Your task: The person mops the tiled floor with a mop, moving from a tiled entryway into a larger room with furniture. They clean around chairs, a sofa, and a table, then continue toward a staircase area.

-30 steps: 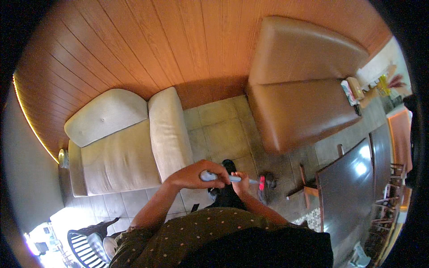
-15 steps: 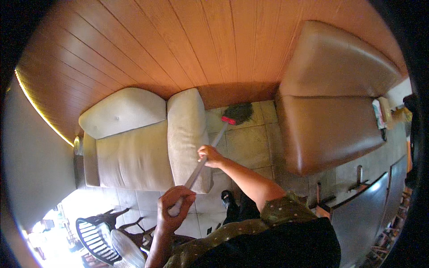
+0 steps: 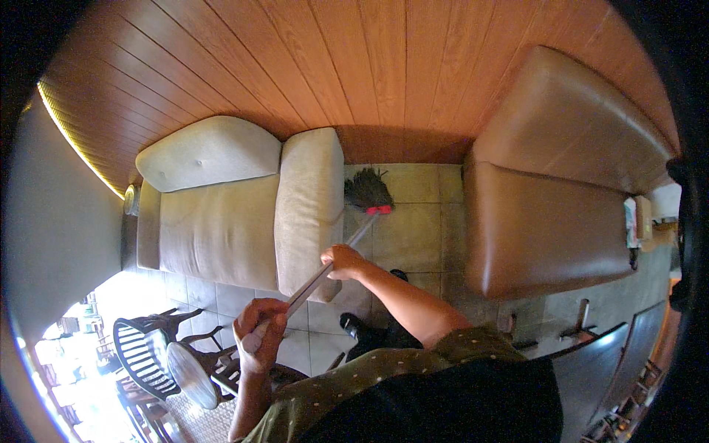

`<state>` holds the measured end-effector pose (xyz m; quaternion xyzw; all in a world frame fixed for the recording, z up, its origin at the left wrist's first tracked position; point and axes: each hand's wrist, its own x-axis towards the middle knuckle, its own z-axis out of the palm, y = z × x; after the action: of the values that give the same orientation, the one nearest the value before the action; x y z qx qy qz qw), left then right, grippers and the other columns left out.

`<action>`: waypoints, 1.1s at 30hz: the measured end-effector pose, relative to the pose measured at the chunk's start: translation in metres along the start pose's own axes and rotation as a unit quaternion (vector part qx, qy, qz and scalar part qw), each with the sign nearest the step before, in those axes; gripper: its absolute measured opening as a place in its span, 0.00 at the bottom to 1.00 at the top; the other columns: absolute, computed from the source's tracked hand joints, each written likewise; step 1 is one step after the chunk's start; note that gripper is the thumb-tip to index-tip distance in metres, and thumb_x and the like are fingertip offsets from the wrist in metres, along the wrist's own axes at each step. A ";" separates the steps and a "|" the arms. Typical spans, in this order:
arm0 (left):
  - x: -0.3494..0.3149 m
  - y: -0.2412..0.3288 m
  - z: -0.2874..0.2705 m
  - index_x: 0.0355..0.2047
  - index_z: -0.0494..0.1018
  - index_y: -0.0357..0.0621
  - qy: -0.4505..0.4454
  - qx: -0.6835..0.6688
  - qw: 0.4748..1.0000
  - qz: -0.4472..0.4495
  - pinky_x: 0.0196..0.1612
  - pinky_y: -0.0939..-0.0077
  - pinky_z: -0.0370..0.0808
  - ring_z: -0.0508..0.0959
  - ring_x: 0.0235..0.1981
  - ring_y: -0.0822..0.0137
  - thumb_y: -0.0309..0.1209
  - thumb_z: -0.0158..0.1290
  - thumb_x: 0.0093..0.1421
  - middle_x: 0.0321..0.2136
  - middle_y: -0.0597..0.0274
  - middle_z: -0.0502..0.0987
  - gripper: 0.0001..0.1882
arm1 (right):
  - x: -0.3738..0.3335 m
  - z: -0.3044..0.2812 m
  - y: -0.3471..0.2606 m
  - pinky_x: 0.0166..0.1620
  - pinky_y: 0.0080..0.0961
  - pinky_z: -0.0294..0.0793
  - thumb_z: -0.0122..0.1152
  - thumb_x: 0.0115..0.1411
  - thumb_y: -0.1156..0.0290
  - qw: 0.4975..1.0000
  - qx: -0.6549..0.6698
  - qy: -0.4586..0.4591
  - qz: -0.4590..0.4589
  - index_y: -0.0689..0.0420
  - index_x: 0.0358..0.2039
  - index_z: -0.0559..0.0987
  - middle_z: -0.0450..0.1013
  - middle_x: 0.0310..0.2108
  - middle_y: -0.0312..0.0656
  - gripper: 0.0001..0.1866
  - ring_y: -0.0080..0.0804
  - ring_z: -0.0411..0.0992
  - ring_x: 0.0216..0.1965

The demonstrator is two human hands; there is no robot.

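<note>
A broom (image 3: 368, 190) with dark bristles and a red collar rests its head on the tiled floor, close to the beige sofa's right arm. Its pale handle slants down to the left, toward me. Wrapped round the handle's upper end is my left hand (image 3: 261, 330), closed. Farther down the same handle my right hand (image 3: 343, 263) is closed too, its forearm reaching in from the lower right. The beige sofa (image 3: 221, 229) stands left of the broom, partly behind my right hand.
A brown padded seat (image 3: 546, 229) stands on the right, with a small box (image 3: 642, 215) at its far end. Wood panelling (image 3: 384, 74) runs along the back. Chairs (image 3: 145, 359) are at lower left, a dark tabletop (image 3: 598, 369) at lower right. Floor tiles (image 3: 415, 240) lie between the seats.
The broom head has swung left toward the sofa arm, its bristles now pointing up and left. My left hand has moved left and slightly down; the view has shifted a little.
</note>
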<state>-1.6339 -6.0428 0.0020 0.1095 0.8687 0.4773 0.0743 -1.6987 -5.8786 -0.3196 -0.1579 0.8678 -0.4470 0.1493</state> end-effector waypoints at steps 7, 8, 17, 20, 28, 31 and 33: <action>-0.031 0.018 0.024 0.39 0.79 0.40 -0.302 -0.085 0.941 0.127 0.36 0.69 0.73 0.79 0.30 0.62 0.25 0.63 0.52 0.31 0.57 0.80 0.13 | -0.148 0.004 0.007 0.34 0.44 0.69 0.65 0.39 0.68 0.991 0.014 0.130 0.006 0.56 0.20 0.73 0.71 0.22 0.48 0.10 0.51 0.73 0.31; -0.038 0.018 0.028 0.40 0.80 0.41 -0.341 -0.066 0.923 0.166 0.35 0.68 0.73 0.79 0.30 0.61 0.24 0.64 0.52 0.31 0.58 0.80 0.14 | -0.166 0.010 0.007 0.33 0.44 0.68 0.65 0.39 0.68 0.990 0.004 0.141 0.002 0.56 0.20 0.72 0.71 0.21 0.48 0.10 0.51 0.73 0.31; -0.173 -0.049 0.022 0.41 0.79 0.40 -0.361 -0.261 0.883 0.147 0.49 0.64 0.76 0.82 0.37 0.63 0.20 0.61 0.55 0.35 0.56 0.82 0.12 | -0.274 0.123 -0.020 0.29 0.43 0.69 0.74 0.37 0.62 0.977 0.022 0.204 0.051 0.54 0.20 0.73 0.72 0.19 0.46 0.17 0.50 0.73 0.25; -0.241 -0.081 -0.001 0.40 0.79 0.40 -0.302 -0.215 0.922 0.109 0.45 0.67 0.77 0.82 0.39 0.63 0.21 0.57 0.59 0.36 0.56 0.82 0.08 | -0.296 0.173 -0.052 0.30 0.41 0.69 0.80 0.35 0.55 0.971 0.003 0.232 0.061 0.55 0.23 0.73 0.72 0.21 0.45 0.25 0.49 0.73 0.26; -0.343 -0.124 -0.069 0.37 0.79 0.39 -0.282 -0.153 0.930 0.176 0.41 0.66 0.76 0.81 0.36 0.56 0.24 0.58 0.60 0.33 0.53 0.81 0.06 | -0.288 0.276 -0.115 0.39 0.41 0.69 0.68 0.36 0.73 0.979 0.006 0.204 -0.023 0.54 0.29 0.76 0.76 0.28 0.44 0.16 0.49 0.73 0.35; -0.373 -0.115 -0.109 0.36 0.80 0.39 -0.224 -0.077 0.958 0.165 0.40 0.66 0.76 0.82 0.35 0.57 0.26 0.59 0.59 0.33 0.54 0.82 0.06 | -0.254 0.308 -0.141 0.44 0.40 0.68 0.65 0.40 0.75 0.986 0.000 0.159 -0.048 0.53 0.31 0.78 0.77 0.30 0.42 0.13 0.46 0.74 0.38; -0.389 -0.102 -0.132 0.34 0.81 0.40 -0.198 -0.049 0.975 0.089 0.40 0.67 0.77 0.82 0.33 0.58 0.25 0.59 0.58 0.31 0.55 0.82 0.05 | -0.230 0.326 -0.164 0.46 0.39 0.68 0.64 0.41 0.75 0.986 0.025 0.128 -0.099 0.52 0.32 0.79 0.77 0.31 0.42 0.13 0.46 0.74 0.39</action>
<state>-1.3017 -6.3045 -0.0044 0.2751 0.7991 0.4930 0.2069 -1.3365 -6.1132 -0.3386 -0.1804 0.8483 -0.4978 -0.0043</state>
